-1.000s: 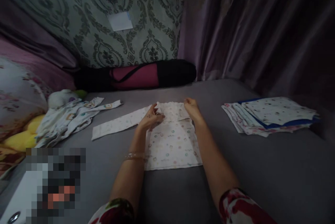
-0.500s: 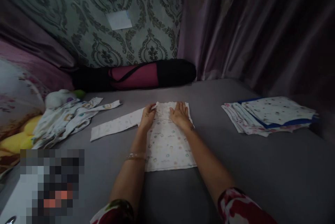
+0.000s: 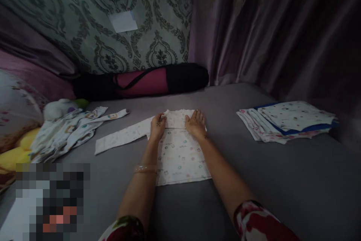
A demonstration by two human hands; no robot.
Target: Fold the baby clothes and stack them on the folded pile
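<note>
A small white printed shirt (image 3: 180, 158) lies flat on the grey bed sheet, its left sleeve stretched out to the left and its right sleeve folded across the upper part. My left hand (image 3: 158, 125) is at the left shoulder, beside the collar, with its fingers closed on the shirt's cloth. My right hand (image 3: 196, 123) lies flat on the upper right part of the shirt, fingers stretched out.
At the right lies a stack of folded clothes (image 3: 299, 117). To the left are a loose heap of printed clothes (image 3: 67, 132) and plush toys (image 3: 58, 108). A black and pink long bag (image 3: 146, 82) lies along the wall. The lower left corner is pixelated.
My right hand has slid slightly right over the shirt. My left hand stays at the left shoulder. The whole view has shifted a little.
</note>
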